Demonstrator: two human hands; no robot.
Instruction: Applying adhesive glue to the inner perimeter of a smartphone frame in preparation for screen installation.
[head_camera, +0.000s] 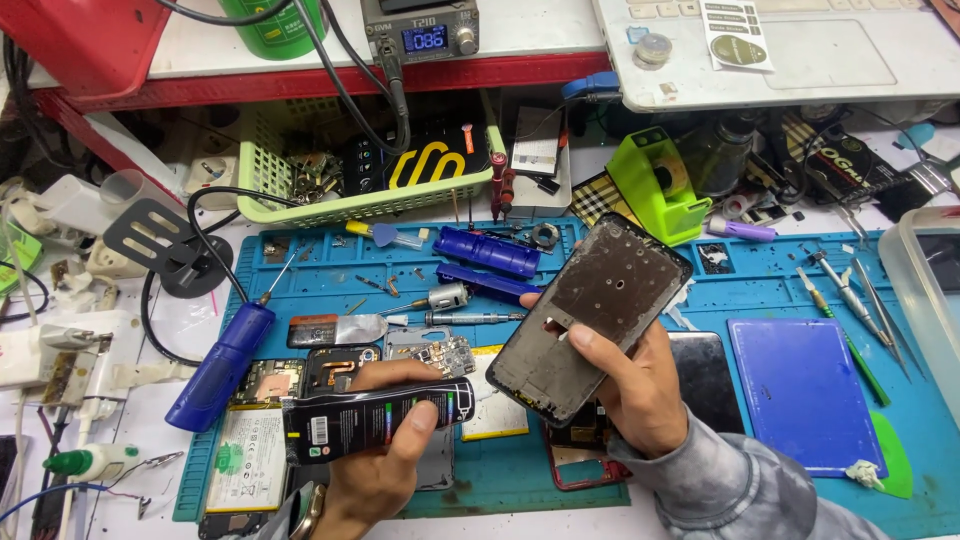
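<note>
**Two Hands and a Phone Frame on a Messy Bench**

A blue work mat (500, 480) lay on a crowded bench, with phone parts and tools all over it.

Closest to the camera, the left hand (385, 450) was wrapped tight around a black tube (380, 420). The tube lay sideways, just above the mat. The thumb pressed on its front. Right beside it, the right hand (635, 385) gripped a dark phone frame (590, 315). The fingers were closed on the frame's lower edge, and it was tilted up over the middle of the mat. A grey sleeve (735, 480) covered that arm.

Under the hands lay a white battery (250, 455) and a small circuit board (440, 355). A red phone shell (580, 465) peeked out below the frame. To the left lay a blue screwdriver (225, 360). To the right sat a blue pad (800, 390) and some tweezers (845, 290).

Farther back stood a light green basket (370, 205) full of bits and a bright green tape holder (655, 185). Behind them, a small box with a lit blue screen (420, 30) sat on a red shelf (330, 82).
</note>
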